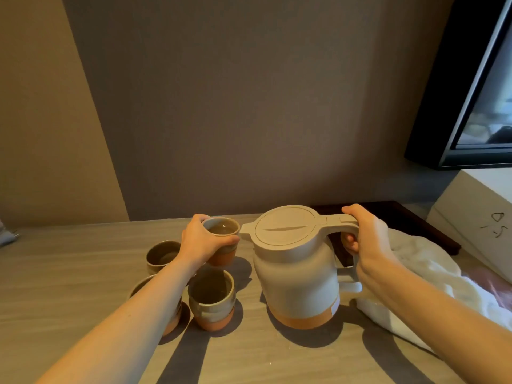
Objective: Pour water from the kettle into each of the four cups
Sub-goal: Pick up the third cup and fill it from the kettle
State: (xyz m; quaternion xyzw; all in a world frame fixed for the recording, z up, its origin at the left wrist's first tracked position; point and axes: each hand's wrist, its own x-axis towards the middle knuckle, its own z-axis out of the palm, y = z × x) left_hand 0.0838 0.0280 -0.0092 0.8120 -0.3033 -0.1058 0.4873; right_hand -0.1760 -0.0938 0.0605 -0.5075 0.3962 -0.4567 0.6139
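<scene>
A beige kettle with an orange base band stands on the wooden table, lid closed, spout pointing left. My right hand is wrapped around its handle. My left hand holds a small glazed cup lifted off the table, its rim right at the spout; liquid shows inside. Three more cups stand below it: one at the back left, one in front with liquid in it, and one mostly hidden under my left forearm.
A crumpled white cloth lies right of the kettle under my right arm. Behind it is a dark tray, a white box and a screen. A wall closes off the back of the table.
</scene>
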